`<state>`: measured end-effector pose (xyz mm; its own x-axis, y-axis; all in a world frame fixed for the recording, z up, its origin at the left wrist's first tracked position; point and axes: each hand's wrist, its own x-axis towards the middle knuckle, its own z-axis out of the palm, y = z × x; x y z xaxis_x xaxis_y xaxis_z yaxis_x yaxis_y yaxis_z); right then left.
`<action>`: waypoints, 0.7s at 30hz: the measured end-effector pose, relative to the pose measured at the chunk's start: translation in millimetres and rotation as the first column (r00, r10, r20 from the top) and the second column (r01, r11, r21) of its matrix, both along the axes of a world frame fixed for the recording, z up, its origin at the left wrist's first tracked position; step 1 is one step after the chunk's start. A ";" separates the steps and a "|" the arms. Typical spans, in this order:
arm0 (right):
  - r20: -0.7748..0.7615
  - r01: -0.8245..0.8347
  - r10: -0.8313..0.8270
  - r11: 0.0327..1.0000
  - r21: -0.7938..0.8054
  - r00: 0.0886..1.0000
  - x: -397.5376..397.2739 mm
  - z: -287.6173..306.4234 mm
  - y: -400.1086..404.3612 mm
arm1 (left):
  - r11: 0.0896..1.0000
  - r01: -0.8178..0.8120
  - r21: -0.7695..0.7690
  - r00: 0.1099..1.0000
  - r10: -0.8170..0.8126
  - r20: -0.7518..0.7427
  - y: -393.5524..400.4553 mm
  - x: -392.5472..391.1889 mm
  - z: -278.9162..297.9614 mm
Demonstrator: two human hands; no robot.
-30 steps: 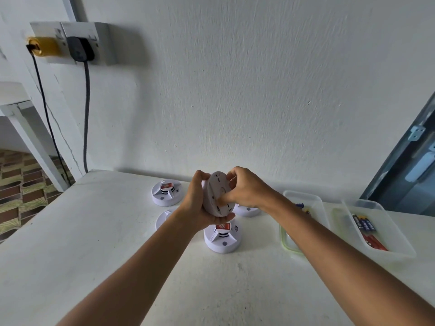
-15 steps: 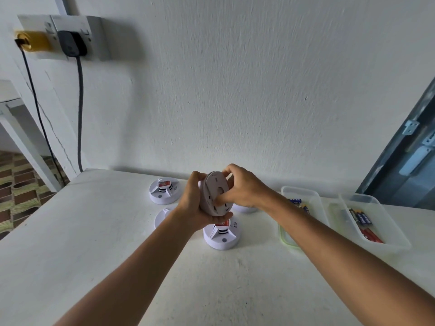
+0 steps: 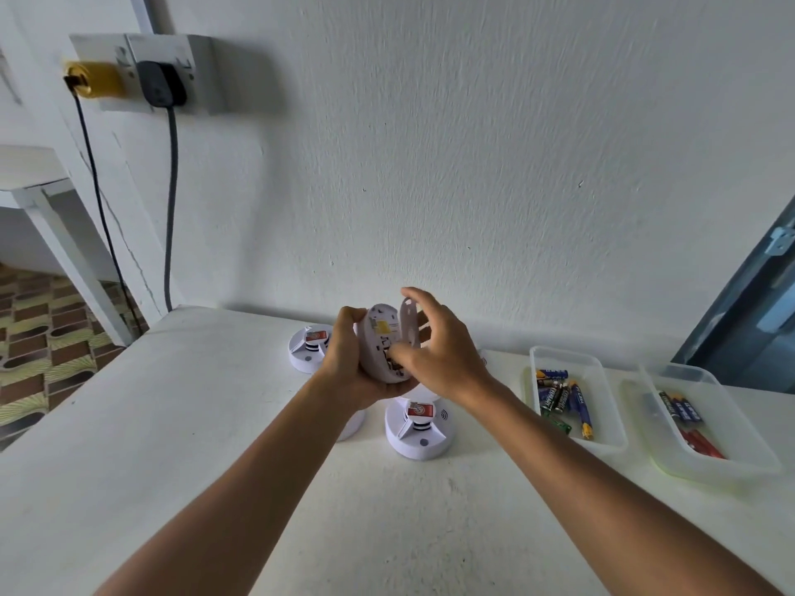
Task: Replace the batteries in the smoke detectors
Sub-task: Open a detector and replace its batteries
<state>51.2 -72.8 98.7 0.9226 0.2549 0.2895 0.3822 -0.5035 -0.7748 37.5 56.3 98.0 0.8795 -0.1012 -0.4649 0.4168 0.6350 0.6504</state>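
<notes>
My left hand [image 3: 344,359] grips a white smoke detector [image 3: 378,337] on edge above the table, its open back with a yellow label facing me. My right hand [image 3: 443,359] holds the round back cover [image 3: 409,316], lifted off to the right, thumb near the battery bay. Below stands a second detector [image 3: 415,432] with a red sticker. A third detector [image 3: 307,350] sits further back left. Another one [image 3: 355,423] is mostly hidden under my left forearm. A clear tray [image 3: 613,428] holds several blue and green batteries [image 3: 559,397].
A second clear tray [image 3: 740,440] at the far right holds a few blue and red batteries [image 3: 684,415]. The white table [image 3: 172,423] meets the wall at the back. A wall socket [image 3: 142,71] with two plugs and hanging cables is up left. A dark door frame stands at right.
The back cover has come off the detector and my right hand has drawn it to the right, exposing the inside. My left hand still holds the body.
</notes>
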 end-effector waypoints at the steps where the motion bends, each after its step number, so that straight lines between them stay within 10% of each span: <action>1: 0.032 0.020 -0.021 1.000 0.022 0.999 -0.8 -1.1 0.8 | 1.000 -0.001 -0.009 1.000 0.001 -0.004 1.6 -0.3 1.1; 9: -0.269 0.230 -0.138 0.909 0.348 0.953 23.2 -10.5 12.2 | 0.995 -0.076 -0.064 0.997 0.076 -0.008 28.9 5.8 -0.4; 21: -0.249 -0.011 -0.123 0.880 -0.475 0.961 77.2 -62.0 46.8 | 0.981 -0.158 -0.116 0.987 0.160 0.008 78.9 4.2 -12.9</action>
